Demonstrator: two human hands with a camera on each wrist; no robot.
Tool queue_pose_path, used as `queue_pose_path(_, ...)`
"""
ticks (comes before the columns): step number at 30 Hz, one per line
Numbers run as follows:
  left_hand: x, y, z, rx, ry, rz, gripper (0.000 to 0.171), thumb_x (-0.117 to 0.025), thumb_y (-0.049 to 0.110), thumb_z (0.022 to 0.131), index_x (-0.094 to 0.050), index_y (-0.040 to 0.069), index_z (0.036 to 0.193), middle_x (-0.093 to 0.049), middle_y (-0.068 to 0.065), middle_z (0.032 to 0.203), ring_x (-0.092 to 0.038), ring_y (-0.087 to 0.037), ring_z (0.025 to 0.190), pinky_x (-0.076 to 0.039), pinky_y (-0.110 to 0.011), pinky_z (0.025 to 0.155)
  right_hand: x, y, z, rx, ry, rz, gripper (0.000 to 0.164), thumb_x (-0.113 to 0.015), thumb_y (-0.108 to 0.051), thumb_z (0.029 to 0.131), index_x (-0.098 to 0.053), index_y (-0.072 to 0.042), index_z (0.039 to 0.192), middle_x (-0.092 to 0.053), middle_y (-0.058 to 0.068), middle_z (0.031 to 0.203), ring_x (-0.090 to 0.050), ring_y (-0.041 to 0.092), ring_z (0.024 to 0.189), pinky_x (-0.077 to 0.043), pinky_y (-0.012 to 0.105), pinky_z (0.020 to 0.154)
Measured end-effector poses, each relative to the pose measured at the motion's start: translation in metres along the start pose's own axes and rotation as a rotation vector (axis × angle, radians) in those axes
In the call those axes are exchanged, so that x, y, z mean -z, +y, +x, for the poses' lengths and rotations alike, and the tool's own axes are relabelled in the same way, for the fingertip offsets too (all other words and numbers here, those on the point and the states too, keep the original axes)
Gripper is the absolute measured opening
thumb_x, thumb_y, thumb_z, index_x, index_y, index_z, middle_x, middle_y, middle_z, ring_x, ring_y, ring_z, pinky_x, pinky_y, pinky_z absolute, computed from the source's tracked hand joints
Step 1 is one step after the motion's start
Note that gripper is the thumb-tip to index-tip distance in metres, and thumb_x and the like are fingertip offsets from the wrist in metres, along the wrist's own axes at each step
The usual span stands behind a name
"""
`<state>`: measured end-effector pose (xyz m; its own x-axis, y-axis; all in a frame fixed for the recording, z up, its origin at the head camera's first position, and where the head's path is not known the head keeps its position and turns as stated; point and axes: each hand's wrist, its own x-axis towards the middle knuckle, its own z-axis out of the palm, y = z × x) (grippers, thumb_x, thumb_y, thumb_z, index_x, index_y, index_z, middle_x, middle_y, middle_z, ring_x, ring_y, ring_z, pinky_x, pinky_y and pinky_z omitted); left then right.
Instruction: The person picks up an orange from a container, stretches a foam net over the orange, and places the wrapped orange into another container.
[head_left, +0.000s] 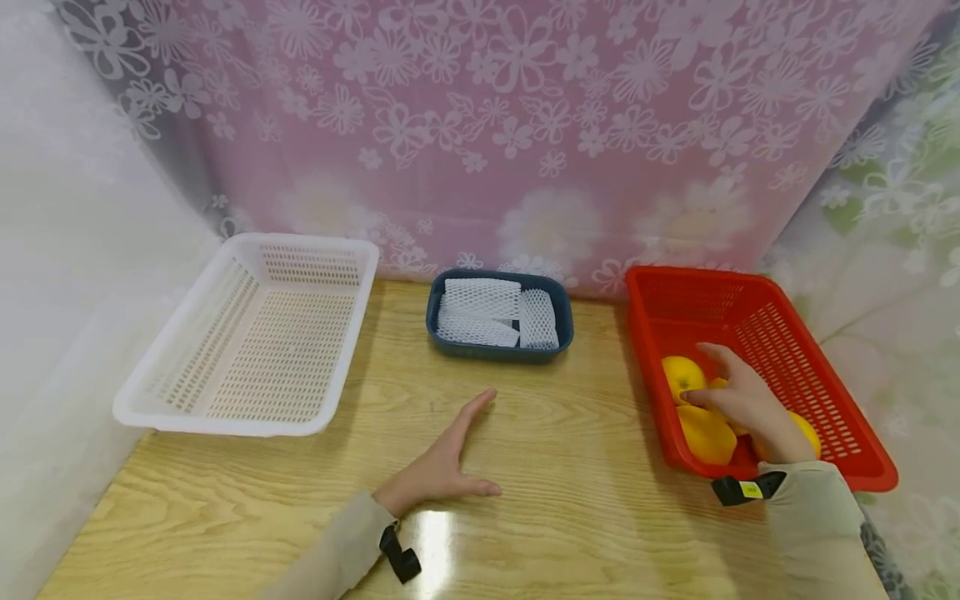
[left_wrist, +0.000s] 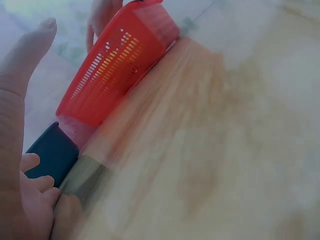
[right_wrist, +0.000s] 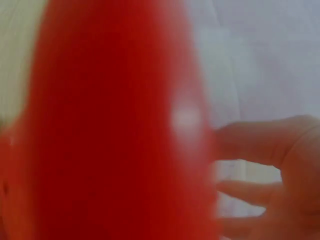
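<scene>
While the right hand reaches over the near wall of the red perforated plastic basket, its fingers stand apart above the rounded yellow fruit inside; contact cannot be determined. The basket's raised sides apparently keep the fruit grouped. The left hand, fingers spread and holding nothing, hovers over the wood-grained bench. White mesh sleeves lie in a dark-blue plastic tray, presumably for containment.

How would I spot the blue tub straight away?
Find the pink flowered curtain behind the wooden table. Just in front of it, between the white basket at left and the red basket at right, sits the blue tub. It's the smallest of the three, the only one with white netting inside.
</scene>
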<state>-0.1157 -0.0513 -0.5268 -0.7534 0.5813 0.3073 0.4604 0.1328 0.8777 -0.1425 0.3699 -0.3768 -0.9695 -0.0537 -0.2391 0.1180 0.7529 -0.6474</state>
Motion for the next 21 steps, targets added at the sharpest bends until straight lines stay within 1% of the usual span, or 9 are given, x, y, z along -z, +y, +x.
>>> queue_pose_path(3,0.002,-0.004,0.004,-0.020,-0.002,-0.025,0.117,-0.086,0.044,0.076,-0.009,0.013,0.159,-0.016,-0.016,0.163,-0.017,-0.026,0.149,-0.020,-0.047,0.118,0.004,0.002,0.001,0.008,-0.066,-0.062,0.092,-0.076,-0.021,0.086,-0.018,-0.004,0.156,-0.027,0.035,0.149,-0.032,0.054,0.124,-0.033,0.072,0.094)
queue_pose_path(5,0.003,-0.005,0.005,-0.022,-0.003,-0.044,0.116,-0.088,0.033,0.076,-0.010,0.013,0.159,-0.016,-0.018,0.162,-0.019,-0.027,0.149,-0.021,-0.045,0.118,0.007,0.004,0.001,0.024,-0.096,-0.108,0.092,-0.076,-0.020,0.085,-0.019,-0.002,0.155,-0.029,0.035,0.147,-0.033,0.054,0.123,-0.033,0.072,0.094)
queue_pose_path(7,0.003,-0.006,0.005,-0.019,-0.009,-0.055,0.116,-0.089,0.027,0.075,-0.010,0.014,0.159,-0.017,-0.020,0.162,-0.020,-0.027,0.148,-0.022,-0.043,0.118,0.011,0.005,0.000,0.038,-0.129,-0.142,0.091,-0.076,-0.020,0.084,-0.021,-0.001,0.154,-0.029,0.035,0.147,-0.033,0.054,0.124,-0.033,0.073,0.094)
queue_pose_path(9,0.004,-0.005,0.004,0.002,-0.017,-0.052,0.115,-0.089,0.025,0.075,-0.010,0.014,0.159,-0.017,-0.018,0.162,-0.020,-0.025,0.148,-0.021,-0.041,0.118,0.016,0.005,0.000,0.073,-0.162,-0.168,0.090,-0.077,-0.019,0.084,-0.022,0.001,0.153,-0.030,0.036,0.147,-0.032,0.055,0.125,-0.032,0.073,0.094)
queue_pose_path(11,0.004,-0.005,0.004,0.019,-0.023,-0.043,0.115,-0.089,0.026,0.075,-0.011,0.014,0.159,-0.017,-0.017,0.163,-0.019,-0.024,0.149,-0.020,-0.040,0.118,0.023,0.004,-0.001,0.101,-0.191,-0.193,0.090,-0.078,-0.020,0.083,-0.024,0.000,0.152,-0.030,0.035,0.147,-0.032,0.055,0.126,-0.032,0.074,0.093)
queue_pose_path(14,0.004,-0.005,0.004,0.031,-0.028,-0.038,0.115,-0.089,0.027,0.076,-0.011,0.012,0.159,-0.017,-0.015,0.163,-0.018,-0.022,0.149,-0.020,-0.041,0.118,0.033,0.002,0.002,0.159,-0.219,-0.234,0.088,-0.079,-0.019,0.081,-0.028,0.000,0.151,-0.032,0.034,0.147,-0.033,0.053,0.126,-0.032,0.074,0.094)
queue_pose_path(18,0.005,-0.005,0.004,0.042,-0.035,-0.032,0.114,-0.087,0.033,0.077,-0.012,0.015,0.159,-0.016,-0.012,0.164,-0.017,-0.020,0.149,-0.019,-0.042,0.118,0.042,0.003,0.013,0.267,-0.242,-0.329,0.082,-0.079,-0.008,0.079,-0.034,0.002,0.147,-0.034,0.033,0.146,-0.032,0.052,0.128,-0.032,0.074,0.096)
queue_pose_path(19,0.004,-0.005,0.004,0.043,-0.037,-0.030,0.113,-0.087,0.035,0.077,-0.012,0.015,0.159,-0.017,-0.012,0.164,-0.017,-0.020,0.149,-0.020,-0.043,0.118,0.043,0.003,0.017,0.278,-0.255,-0.338,0.081,-0.078,-0.004,0.078,-0.035,0.002,0.147,-0.033,0.032,0.147,-0.031,0.052,0.129,-0.032,0.074,0.097)
queue_pose_path(21,0.004,-0.006,0.003,0.046,-0.041,-0.028,0.112,-0.086,0.037,0.077,-0.012,0.016,0.159,-0.017,-0.011,0.164,-0.018,-0.020,0.149,-0.021,-0.044,0.118,0.046,0.005,0.024,0.272,-0.290,-0.344,0.080,-0.076,0.000,0.078,-0.035,-0.001,0.148,-0.033,0.030,0.148,-0.030,0.051,0.130,-0.032,0.073,0.098)
